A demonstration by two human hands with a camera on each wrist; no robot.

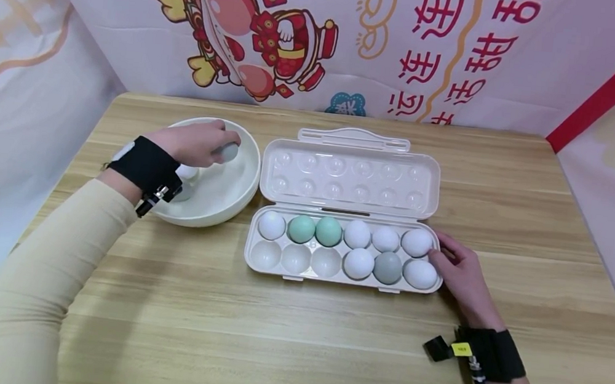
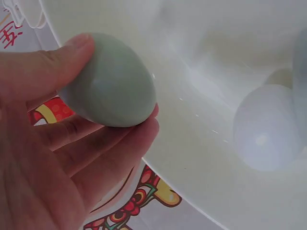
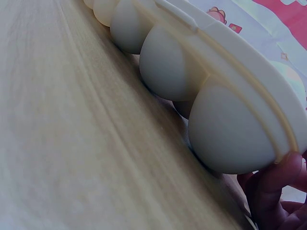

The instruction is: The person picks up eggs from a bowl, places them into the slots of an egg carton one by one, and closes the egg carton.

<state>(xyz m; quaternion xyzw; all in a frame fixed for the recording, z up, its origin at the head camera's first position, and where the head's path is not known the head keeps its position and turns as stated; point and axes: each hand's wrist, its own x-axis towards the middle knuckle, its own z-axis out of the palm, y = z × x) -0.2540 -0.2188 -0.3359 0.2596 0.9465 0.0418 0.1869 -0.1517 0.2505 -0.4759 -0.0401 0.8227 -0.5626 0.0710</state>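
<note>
Over the white bowl (image 1: 238, 188), my left hand (image 1: 195, 143) holds a grey-green egg (image 2: 115, 81) between thumb and fingers. More eggs lie in the bowl, among them a white egg (image 2: 266, 129), partly hidden by the wrist in the head view. To the right sits an open plastic egg carton (image 1: 284, 274). Eggs fill its back row, including a mint-green egg (image 1: 301, 229); the front row has a grey egg (image 1: 388, 268) between two white ones on its right half. My right hand (image 1: 463, 275) grips the carton's right end, thumb at the rim.
The carton's dimpled lid (image 1: 349, 174) lies folded back behind the egg rows, close to the bowl's right side. Everything stands on a wooden table (image 1: 282, 344). A printed cloth backdrop (image 1: 374, 75) rises at the table's back edge.
</note>
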